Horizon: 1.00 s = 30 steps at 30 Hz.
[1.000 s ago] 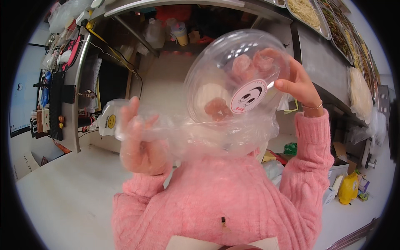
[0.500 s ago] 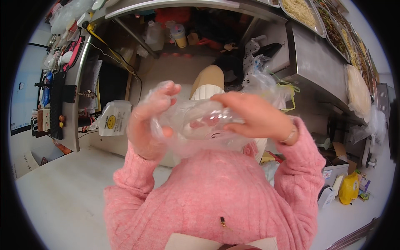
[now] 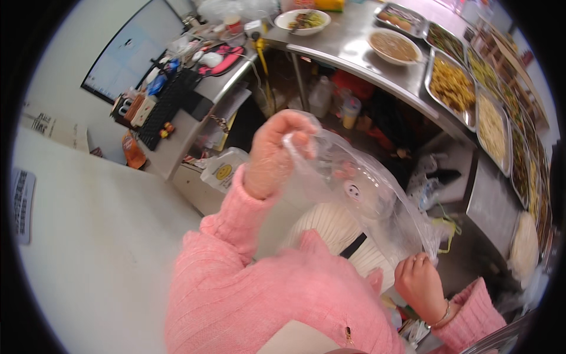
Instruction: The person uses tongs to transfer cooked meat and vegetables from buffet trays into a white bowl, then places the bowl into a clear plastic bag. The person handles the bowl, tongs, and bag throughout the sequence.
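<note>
A clear plastic bag point(image 3: 413, 219) is stretched between my two hands in front of my body. Inside it lies a clear round container point(image 3: 374, 197), tilted, bearing a round white face sticker and showing something pinkish within. My left hand point(image 3: 277, 150) is closed on the bag's upper left edge; thin clear film shows around its fingers, and I cannot tell whether it is a glove or part of the bag. Lower on the right, my right hand point(image 3: 418, 283) pinches the bag's other end in curled fingers.
Metal trays of food point(image 3: 451, 85) line the counter at the right, near a bowl of brown food point(image 3: 393, 47) and a white bowl point(image 3: 302, 22). A keyboard point(image 3: 171, 109) and monitor point(image 3: 132, 50) stand at the left. A smiley-marked bag point(image 3: 225, 169) hangs below the desk.
My hands have moved apart, the left one up and the right one down to the right, spreading the bag with the container in it. The view has swung, showing more of the counter.
</note>
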{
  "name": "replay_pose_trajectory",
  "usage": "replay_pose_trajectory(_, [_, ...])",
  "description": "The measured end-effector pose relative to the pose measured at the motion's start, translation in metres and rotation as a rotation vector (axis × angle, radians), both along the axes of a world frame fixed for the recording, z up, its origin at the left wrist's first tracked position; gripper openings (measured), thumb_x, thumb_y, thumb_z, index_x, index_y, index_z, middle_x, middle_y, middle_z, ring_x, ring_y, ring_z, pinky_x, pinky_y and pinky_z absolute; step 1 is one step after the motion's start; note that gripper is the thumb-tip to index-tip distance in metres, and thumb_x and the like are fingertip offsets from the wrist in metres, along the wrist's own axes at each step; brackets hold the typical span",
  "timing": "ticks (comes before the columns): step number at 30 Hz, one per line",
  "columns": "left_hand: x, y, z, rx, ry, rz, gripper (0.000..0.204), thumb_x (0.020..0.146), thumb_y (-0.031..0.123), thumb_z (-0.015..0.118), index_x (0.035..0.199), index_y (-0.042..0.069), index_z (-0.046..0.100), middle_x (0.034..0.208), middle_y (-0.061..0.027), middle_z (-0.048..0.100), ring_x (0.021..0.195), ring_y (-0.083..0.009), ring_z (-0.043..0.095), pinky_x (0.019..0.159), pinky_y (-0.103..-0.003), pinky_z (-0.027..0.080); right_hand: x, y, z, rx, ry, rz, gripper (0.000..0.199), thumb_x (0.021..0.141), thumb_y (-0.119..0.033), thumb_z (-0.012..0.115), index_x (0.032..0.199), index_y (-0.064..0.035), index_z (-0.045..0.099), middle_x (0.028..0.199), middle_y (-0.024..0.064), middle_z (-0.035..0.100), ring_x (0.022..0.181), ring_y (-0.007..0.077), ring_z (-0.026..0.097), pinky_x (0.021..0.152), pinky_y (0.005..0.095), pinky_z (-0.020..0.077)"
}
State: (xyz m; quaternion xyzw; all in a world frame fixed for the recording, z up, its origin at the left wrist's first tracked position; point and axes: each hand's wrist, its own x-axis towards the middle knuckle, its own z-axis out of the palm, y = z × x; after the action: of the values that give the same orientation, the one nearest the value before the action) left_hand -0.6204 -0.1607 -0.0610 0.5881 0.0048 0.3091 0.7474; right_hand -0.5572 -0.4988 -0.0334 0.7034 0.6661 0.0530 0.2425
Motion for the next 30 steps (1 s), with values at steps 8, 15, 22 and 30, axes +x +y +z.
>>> replay_pose_trajectory(8, [-0.013,0.054,0.018,0.157,-0.013,-0.132,0.006,0.094,0.005,0.058,0.100,0.004,0.059,0.092,0.0003,0.058,0.079,-0.0068,0.054,0.077,-0.024,0.048,0.011,0.096,0.045,0.341,0.235,-0.191,0.018,0.061,-0.008,0.072,0.067,0.0002,0.057,0.079,0.0128,0.050,0.082,0.0338,0.055,0.097,0.0512,0.0462])
replay_pose_trajectory(15, [-0.035,0.128,0.020,-0.267,-0.404,-0.174,0.008,0.099,0.004,0.053,0.107,0.005,0.058,0.094,-0.0024,0.058,0.083,-0.0094,0.057,0.075,-0.030,0.051,0.010,0.163,0.032,0.426,0.408,-0.516,0.038,0.060,-0.007,0.084,0.074,-0.0006,0.049,0.088,0.0153,0.054,0.077,0.0359,0.053,0.068,0.0441,0.0400])
replay_pose_trajectory(22, [-0.062,0.216,0.024,-0.036,-0.376,-0.126,0.007,0.096,0.006,0.058,0.103,0.006,0.058,0.095,-0.0048,0.059,0.081,-0.0122,0.060,0.068,-0.029,0.053,0.003,0.243,0.048,0.575,1.292,-0.357,0.034,0.065,-0.019,0.088,0.070,-0.0009,0.060,0.110,0.0199,0.058,0.098,0.0299,0.060,0.087,0.0417,0.0454])
replay_pose_trajectory(30, [-0.070,0.236,0.011,0.842,-0.449,0.195,0.028,0.066,0.009,0.070,0.092,0.009,0.063,0.082,-0.0030,0.062,0.070,-0.0213,0.059,0.067,-0.034,0.049,-0.027,0.401,-0.046,0.860,1.865,-0.156,0.028,0.080,-0.020,0.078,0.095,-0.0013,0.064,0.110,0.0189,0.066,0.103,0.0330,0.060,0.091,0.0445,0.0436])
